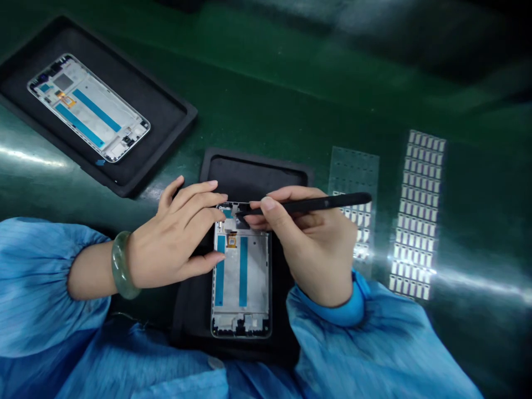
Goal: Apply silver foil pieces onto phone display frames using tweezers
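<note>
Phone frame (258, 266): lies in the near black tray (257, 172). Left hand (170, 235): fingers spread, at the frame's upper left edge. Right hand (318, 244): fingers pinch a black pen-shaped tool (316, 204), tip at the frame's upper part.

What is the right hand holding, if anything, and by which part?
A black pen-like tool, gripped near its tip by the right hand.

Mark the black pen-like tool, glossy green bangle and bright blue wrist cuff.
Black pen-like tool (332, 203): head view, shaft.
Glossy green bangle (119, 266): head view, outer band.
Bright blue wrist cuff (336, 315): head view, lower edge.
</note>
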A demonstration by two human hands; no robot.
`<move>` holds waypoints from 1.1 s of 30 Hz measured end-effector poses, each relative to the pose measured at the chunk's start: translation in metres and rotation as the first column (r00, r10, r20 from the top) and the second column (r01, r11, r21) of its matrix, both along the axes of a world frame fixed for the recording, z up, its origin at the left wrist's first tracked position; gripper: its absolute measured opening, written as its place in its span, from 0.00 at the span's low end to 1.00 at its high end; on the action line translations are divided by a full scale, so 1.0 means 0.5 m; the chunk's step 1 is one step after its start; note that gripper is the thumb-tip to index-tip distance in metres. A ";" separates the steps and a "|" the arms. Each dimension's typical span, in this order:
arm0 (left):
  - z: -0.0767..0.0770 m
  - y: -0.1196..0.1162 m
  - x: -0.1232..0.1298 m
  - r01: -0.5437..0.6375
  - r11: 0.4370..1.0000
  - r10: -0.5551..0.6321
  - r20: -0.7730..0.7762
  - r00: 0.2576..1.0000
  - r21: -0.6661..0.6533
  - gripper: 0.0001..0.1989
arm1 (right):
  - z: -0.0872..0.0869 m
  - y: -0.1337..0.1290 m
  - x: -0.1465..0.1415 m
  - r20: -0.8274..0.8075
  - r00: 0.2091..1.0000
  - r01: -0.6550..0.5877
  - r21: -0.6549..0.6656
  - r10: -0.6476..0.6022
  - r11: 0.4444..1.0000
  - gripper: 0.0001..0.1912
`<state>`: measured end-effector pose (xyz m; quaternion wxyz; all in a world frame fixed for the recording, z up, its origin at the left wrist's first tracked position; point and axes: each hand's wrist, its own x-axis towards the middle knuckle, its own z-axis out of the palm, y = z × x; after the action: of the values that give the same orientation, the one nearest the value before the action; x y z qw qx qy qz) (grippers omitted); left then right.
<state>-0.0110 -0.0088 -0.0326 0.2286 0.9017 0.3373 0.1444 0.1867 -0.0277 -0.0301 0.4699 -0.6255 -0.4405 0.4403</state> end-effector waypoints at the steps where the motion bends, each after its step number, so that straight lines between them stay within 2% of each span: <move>1: 0.000 0.000 0.000 0.000 1.000 0.000 0.001 1.000 0.002 0.17 | 0.001 0.000 -0.001 0.005 1.000 0.001 -0.001 -0.001 1.000 0.07; 11: -0.002 0.007 0.000 0.048 0.996 -0.046 -0.033 0.998 0.072 0.18 | -0.001 -0.003 0.000 0.072 0.997 -0.034 0.033 0.031 0.999 0.06; 15: 0.002 0.009 0.001 0.069 0.987 -0.059 -0.072 0.996 0.145 0.18 | -0.003 -0.007 0.002 0.221 0.972 -0.106 0.120 0.078 0.987 0.05; 19: 0.014 0.007 0.007 0.088 0.977 -0.063 -0.131 0.989 0.194 0.19 | -0.004 -0.011 0.004 0.439 0.891 -0.230 0.218 0.116 0.948 0.05; 21: 0.018 0.005 0.010 0.097 0.973 -0.067 -0.147 0.987 0.208 0.19 | -0.004 -0.015 0.005 0.493 0.863 -0.269 0.267 0.109 0.925 0.08; 24: 0.020 0.004 0.014 0.101 0.970 -0.067 -0.156 0.985 0.221 0.19 | -0.002 -0.018 0.006 0.439 0.897 -0.210 0.329 0.047 0.921 0.11; 28: 0.014 0.002 0.015 0.081 0.974 -0.052 -0.137 0.989 0.214 0.19 | 0.000 -0.006 0.012 0.184 0.982 -0.018 0.290 -0.038 0.957 0.08; 30: 0.012 0.001 0.015 0.072 0.976 -0.048 -0.122 0.991 0.205 0.19 | -0.001 0.005 0.015 0.117 0.993 -0.052 0.226 0.026 0.973 0.09; 33: 0.011 -0.001 0.014 0.064 0.982 -0.045 -0.114 0.993 0.177 0.19 | -0.005 0.018 0.020 0.110 0.986 -0.139 0.153 0.123 0.978 0.11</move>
<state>-0.0040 -0.0091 -0.0273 0.1312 0.9341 0.3101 0.1184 0.1967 -0.0187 -0.0326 0.4661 -0.5765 -0.5377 0.4016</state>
